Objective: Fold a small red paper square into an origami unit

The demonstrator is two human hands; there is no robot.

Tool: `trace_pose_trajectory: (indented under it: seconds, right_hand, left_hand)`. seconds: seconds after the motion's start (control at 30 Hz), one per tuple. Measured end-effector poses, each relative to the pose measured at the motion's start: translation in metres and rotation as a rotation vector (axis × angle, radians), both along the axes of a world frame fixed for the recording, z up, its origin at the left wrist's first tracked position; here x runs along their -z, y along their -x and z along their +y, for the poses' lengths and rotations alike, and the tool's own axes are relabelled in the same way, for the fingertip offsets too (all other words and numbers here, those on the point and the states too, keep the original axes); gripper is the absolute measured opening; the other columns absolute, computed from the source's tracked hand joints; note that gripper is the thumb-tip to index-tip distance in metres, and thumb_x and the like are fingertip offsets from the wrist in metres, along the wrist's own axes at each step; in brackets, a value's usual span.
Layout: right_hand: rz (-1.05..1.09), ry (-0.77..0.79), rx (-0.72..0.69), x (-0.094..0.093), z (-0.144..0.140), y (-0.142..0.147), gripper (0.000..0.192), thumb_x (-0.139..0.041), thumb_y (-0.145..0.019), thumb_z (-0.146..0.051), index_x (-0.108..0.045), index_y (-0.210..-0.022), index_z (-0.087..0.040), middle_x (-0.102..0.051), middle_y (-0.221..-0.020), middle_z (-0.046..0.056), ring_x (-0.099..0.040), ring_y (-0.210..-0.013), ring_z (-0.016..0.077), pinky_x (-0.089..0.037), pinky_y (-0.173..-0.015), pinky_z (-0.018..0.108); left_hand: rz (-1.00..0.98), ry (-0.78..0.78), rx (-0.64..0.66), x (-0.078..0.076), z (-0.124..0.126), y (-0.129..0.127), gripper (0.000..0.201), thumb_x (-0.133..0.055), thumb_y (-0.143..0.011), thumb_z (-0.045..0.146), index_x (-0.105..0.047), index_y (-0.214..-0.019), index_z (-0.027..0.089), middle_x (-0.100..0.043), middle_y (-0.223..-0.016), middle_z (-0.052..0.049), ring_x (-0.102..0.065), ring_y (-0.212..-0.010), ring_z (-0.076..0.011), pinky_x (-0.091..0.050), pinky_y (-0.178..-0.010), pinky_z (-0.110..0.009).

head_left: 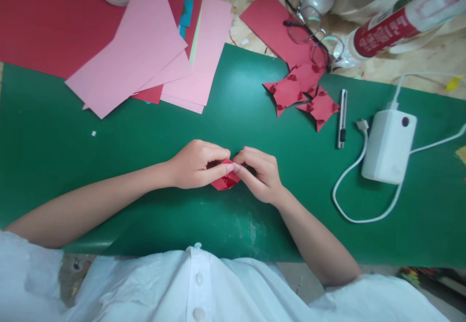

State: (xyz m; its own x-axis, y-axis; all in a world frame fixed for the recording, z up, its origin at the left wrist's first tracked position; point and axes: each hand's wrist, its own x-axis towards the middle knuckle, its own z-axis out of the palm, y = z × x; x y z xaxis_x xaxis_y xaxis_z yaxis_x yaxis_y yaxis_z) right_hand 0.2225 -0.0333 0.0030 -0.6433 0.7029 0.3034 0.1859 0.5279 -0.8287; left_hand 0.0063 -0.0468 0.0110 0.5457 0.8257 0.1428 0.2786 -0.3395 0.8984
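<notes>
Where the green mat (pixel 109 166) lies bare at centre, a small red paper fold (pixel 225 181) is pinched between left hand (pixel 194 164) and right hand (pixel 260 174), fingertips meeting. Light, thin, easily creased; probably best held at its edges. Finished folds (pixel 302 96), knife (pixel 341 118) and charger (pixel 389 146) lie well right; open room left.
</notes>
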Motion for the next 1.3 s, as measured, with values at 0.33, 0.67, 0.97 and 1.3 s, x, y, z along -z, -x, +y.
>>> trace_pose_trajectory:
  seconds: [0.33,0.67,0.97,1.3]
  right_hand:
    - [0.006,0.018,0.020,-0.0011,0.0002,0.0009,0.023,-0.059,-0.104,-0.018,-0.059,-0.081,-0.019,-0.062,-0.067,-0.003,-0.050,-0.060,0.0085,-0.041,-0.062,0.026]
    - [-0.032,0.005,0.013,0.0012,0.0000,0.0003,0.023,-0.059,-0.105,-0.020,-0.059,-0.083,-0.019,-0.060,-0.067,-0.004,-0.050,-0.060,0.0085,-0.040,-0.063,0.025]
    - [-0.051,0.016,0.010,0.0010,-0.0001,0.0005,0.025,-0.058,-0.106,-0.023,-0.058,-0.082,-0.020,-0.059,-0.065,-0.004,-0.049,-0.060,0.0096,-0.041,-0.065,0.026]
    - [-0.029,-0.035,0.008,0.0024,0.0006,0.0017,0.022,-0.060,-0.105,-0.018,-0.057,-0.083,-0.020,-0.058,-0.066,-0.005,-0.047,-0.061,0.0081,-0.039,-0.061,0.025]
  left_hand:
    - [0.023,0.056,-0.012,0.0011,0.0005,-0.0003,0.042,-0.052,-0.103,0.036,-0.044,-0.065,0.019,-0.045,-0.058,0.006,-0.038,-0.055,-0.0075,-0.029,-0.056,-0.022]
    - [0.005,0.028,0.002,0.0016,0.0008,0.0004,0.043,-0.052,-0.106,0.034,-0.042,-0.066,0.019,-0.045,-0.059,0.006,-0.040,-0.056,-0.0076,-0.030,-0.057,-0.022]
    - [0.037,0.050,-0.001,0.0018,0.0010,0.0001,0.045,-0.050,-0.105,0.038,-0.042,-0.065,0.019,-0.046,-0.059,0.005,-0.040,-0.056,-0.0080,-0.030,-0.057,-0.023]
    - [0.013,0.027,-0.010,0.0024,0.0010,0.0002,0.044,-0.052,-0.104,0.035,-0.042,-0.065,0.019,-0.044,-0.058,0.006,-0.038,-0.055,-0.0074,-0.029,-0.056,-0.022]
